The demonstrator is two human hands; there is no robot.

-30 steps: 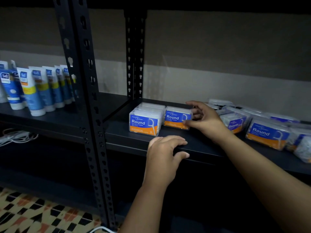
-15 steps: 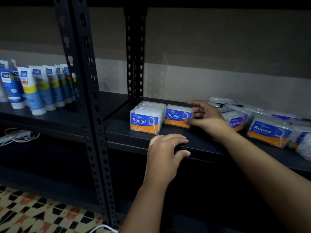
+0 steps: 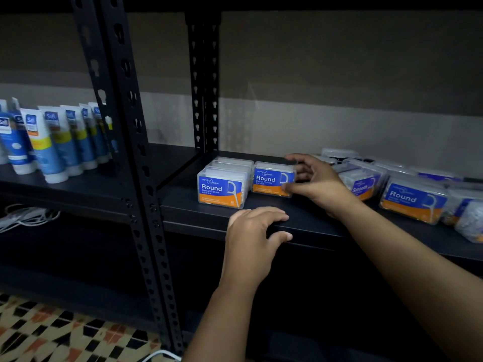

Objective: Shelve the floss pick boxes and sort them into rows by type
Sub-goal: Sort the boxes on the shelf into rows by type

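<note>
Shelf: a dark metal shelf board (image 3: 300,218) is seen at mid height, carried by black perforated uprights (image 3: 125,152); a second pair of uprights (image 3: 205,87) stands at the back.
Wall: a plain wall (image 3: 339,74) is seen behind the rack, darker above and paler in a band just over the shelf.
Floor: patterned tiles in black, cream and orange (image 3: 52,333) are visible at lower left, with a white cable (image 3: 162,354) lying at the foot of the rack.
Neighbouring bay: blue and white tubes (image 3: 49,145) are stood in a row on the shelf to the left; a tangle of pale cord (image 3: 23,218) is seen below them.
Sorted row: a file of "Round" boxes (image 3: 222,188) is lined front to back near the left upright.
Held box: another "Round" box (image 3: 273,180) is set upright on the shelf just beside that file, touching or nearly touching it.
Unsorted boxes: a loose group is left further right, among them a "Smooth" box (image 3: 363,184) and a tilted "Round" box (image 3: 413,202).
Right hand (image 3: 318,184): the held box is pinched at its right end, thumb at the front lower corner, fingers curled over the top rear edge.
Left hand (image 3: 254,239): the shelf's front edge is gripped, fingers curled over the top and thumb under the lip.
</note>
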